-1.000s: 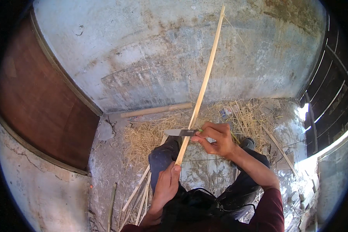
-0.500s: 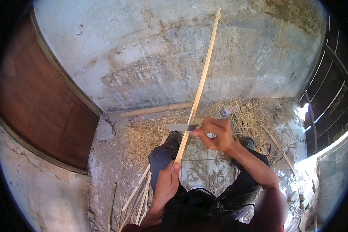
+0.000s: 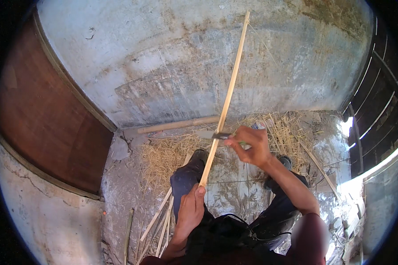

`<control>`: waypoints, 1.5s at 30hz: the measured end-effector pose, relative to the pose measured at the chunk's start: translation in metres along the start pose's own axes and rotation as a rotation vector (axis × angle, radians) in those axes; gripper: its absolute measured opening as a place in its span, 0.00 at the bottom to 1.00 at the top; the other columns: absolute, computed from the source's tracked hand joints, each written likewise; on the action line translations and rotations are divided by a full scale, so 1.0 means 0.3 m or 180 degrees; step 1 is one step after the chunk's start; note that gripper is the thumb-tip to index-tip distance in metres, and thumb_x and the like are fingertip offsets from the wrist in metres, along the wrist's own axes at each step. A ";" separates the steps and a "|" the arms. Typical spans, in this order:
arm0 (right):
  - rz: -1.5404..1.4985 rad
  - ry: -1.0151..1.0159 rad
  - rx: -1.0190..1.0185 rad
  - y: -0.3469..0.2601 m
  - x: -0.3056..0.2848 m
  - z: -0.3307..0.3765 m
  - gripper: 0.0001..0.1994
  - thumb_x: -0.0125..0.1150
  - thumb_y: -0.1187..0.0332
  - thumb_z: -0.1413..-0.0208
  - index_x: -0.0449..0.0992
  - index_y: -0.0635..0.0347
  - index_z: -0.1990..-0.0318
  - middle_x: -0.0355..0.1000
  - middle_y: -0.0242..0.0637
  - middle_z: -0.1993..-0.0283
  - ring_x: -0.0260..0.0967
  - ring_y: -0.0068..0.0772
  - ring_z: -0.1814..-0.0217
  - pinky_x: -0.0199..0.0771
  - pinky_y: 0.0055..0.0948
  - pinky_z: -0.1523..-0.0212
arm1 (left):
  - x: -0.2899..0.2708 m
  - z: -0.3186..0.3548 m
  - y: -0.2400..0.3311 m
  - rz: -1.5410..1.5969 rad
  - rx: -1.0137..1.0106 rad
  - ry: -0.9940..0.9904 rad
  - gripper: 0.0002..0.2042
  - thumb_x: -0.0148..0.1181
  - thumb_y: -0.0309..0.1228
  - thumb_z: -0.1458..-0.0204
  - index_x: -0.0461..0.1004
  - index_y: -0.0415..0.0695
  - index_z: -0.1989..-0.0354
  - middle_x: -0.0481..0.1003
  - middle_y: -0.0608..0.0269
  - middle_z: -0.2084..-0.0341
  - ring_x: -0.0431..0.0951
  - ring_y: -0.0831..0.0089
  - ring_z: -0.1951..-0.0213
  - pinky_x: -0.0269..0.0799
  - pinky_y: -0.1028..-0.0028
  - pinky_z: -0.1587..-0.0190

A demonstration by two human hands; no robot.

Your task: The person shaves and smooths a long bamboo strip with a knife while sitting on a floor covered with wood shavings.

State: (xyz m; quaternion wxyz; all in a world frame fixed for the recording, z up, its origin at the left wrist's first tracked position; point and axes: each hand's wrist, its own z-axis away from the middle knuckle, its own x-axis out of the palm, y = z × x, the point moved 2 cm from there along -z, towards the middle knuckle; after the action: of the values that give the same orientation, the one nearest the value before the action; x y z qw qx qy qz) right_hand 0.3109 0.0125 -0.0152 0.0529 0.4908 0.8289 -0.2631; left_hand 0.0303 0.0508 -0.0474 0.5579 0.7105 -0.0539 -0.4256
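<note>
A long pale strip that looks like split bamboo (image 3: 233, 77) slants up and away, its far end in front of the wall. My left hand (image 3: 191, 206) is closed around its near end, thumb on top, above my left thigh. My right hand (image 3: 252, 145) grips a knife (image 3: 211, 135), whose blade lies crosswise over the strip at about a third of its length from my left hand. The handle is mostly hidden in my fingers. A thin sliver (image 3: 263, 42) hangs off the strip's far end.
Straw-like shavings (image 3: 166, 161) lie around my feet, with another heap (image 3: 287, 137) at the right. A round pole (image 3: 179, 125) rests along the foot of the stained wall (image 3: 163, 66). Several cut strips (image 3: 157, 221) lie by my left leg. A brown panel (image 3: 53, 101) stands left.
My right hand has slid the knife a little farther up the strip, away from my left hand, and the blade has tilted. The strip's far end has dipped slightly. My left hand keeps its place.
</note>
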 end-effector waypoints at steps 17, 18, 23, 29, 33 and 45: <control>0.0149 0.0462 0.0412 0.142 -0.077 -0.069 0.13 0.78 0.69 0.42 0.78 0.62 0.72 0.77 0.41 0.73 0.76 0.41 0.75 0.72 0.34 0.72 | 0.001 0.092 -0.063 -0.0266 -0.0182 -0.0093 0.20 0.43 0.41 0.23 0.74 0.35 0.51 0.75 0.34 0.72 0.76 0.29 0.66 0.67 0.42 0.63; 0.0189 0.0434 0.0436 0.149 -0.081 -0.071 0.13 0.78 0.69 0.42 0.78 0.62 0.72 0.77 0.41 0.73 0.76 0.41 0.75 0.72 0.33 0.72 | -0.003 0.093 -0.054 -0.0253 -0.0250 -0.0131 0.20 0.43 0.41 0.23 0.74 0.35 0.51 0.75 0.35 0.72 0.76 0.29 0.66 0.67 0.43 0.63; 0.0196 0.0317 0.0610 0.179 -0.094 -0.071 0.14 0.78 0.68 0.42 0.76 0.62 0.72 0.77 0.42 0.73 0.76 0.40 0.75 0.72 0.32 0.71 | -0.017 0.107 -0.047 -0.0276 -0.0314 -0.0228 0.20 0.43 0.41 0.23 0.74 0.36 0.51 0.75 0.35 0.72 0.76 0.29 0.66 0.67 0.43 0.63; 0.0186 0.0301 0.0603 0.203 -0.096 -0.092 0.15 0.77 0.68 0.41 0.74 0.62 0.72 0.74 0.42 0.76 0.72 0.37 0.76 0.70 0.33 0.72 | -0.023 0.129 -0.071 -0.0342 -0.0274 -0.0219 0.19 0.43 0.40 0.23 0.75 0.36 0.51 0.75 0.35 0.72 0.76 0.28 0.65 0.67 0.42 0.62; 0.0178 0.0321 0.0564 0.240 -0.080 -0.090 0.16 0.77 0.67 0.40 0.74 0.62 0.72 0.72 0.42 0.77 0.69 0.37 0.78 0.69 0.33 0.73 | -0.032 0.135 -0.064 -0.0290 -0.0365 -0.0259 0.19 0.43 0.40 0.23 0.75 0.35 0.50 0.76 0.34 0.70 0.76 0.27 0.64 0.67 0.40 0.61; 0.0373 0.0459 0.0664 0.383 -0.116 -0.208 0.17 0.76 0.64 0.39 0.74 0.64 0.71 0.68 0.40 0.79 0.59 0.28 0.76 0.64 0.32 0.73 | -0.046 0.208 -0.136 -0.0413 -0.0364 -0.0253 0.19 0.43 0.41 0.24 0.74 0.37 0.47 0.77 0.32 0.68 0.76 0.26 0.63 0.69 0.40 0.58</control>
State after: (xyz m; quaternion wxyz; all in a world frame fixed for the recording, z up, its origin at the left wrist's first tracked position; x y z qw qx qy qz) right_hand 0.4361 0.0592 0.0061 -0.0428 0.5589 0.7686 -0.3083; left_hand -0.0362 0.0272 -0.0750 0.5662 0.6620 -0.0055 -0.4910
